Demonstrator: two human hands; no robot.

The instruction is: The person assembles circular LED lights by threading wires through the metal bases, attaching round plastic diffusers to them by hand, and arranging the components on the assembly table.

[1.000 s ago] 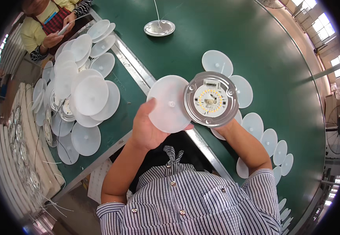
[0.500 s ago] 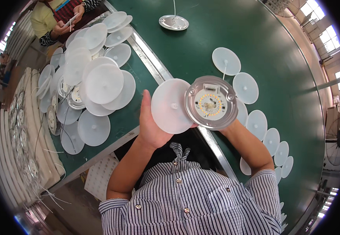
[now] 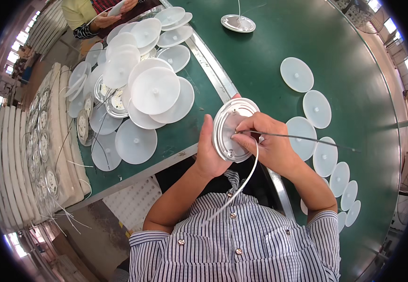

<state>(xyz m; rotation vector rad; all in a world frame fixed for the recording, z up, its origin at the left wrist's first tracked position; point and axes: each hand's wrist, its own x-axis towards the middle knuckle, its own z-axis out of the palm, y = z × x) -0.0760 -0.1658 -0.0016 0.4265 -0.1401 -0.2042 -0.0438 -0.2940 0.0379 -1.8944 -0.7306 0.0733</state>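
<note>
1. The left hand [image 3: 209, 157] grips a round metal lamp base [image 3: 232, 129] by its near-left rim, thumb up along the edge and fingers closed behind it, holding it above the worktop's near edge with its plain back side facing up.
2. The right hand [image 3: 270, 143] rests on the right part of the lamp base, its fingers pinched shut on a thin white wire [image 3: 246, 176] where it meets the base's middle.
3. From the lamp base, the wire loops down toward the striped shirt [image 3: 232, 244].
4. A thin dark rod [image 3: 317, 139] runs rightward from the lamp base, past the right hand; whether the fingers hold it too, I cannot tell.
5. Right of the lamp base, a curved row of white round covers [image 3: 317, 109] lies flat on the green worktop [image 3: 270, 42].
6. Left of the lamp base, a heap of white covers [image 3: 156, 90] overlaps more metal bases.
7. Far beyond the lamp base, another wired lamp base [image 3: 237, 23] sits alone.
8. At the upper left, well away from the lamp base, another person's hands [image 3: 112, 11] hold a cover.
</note>
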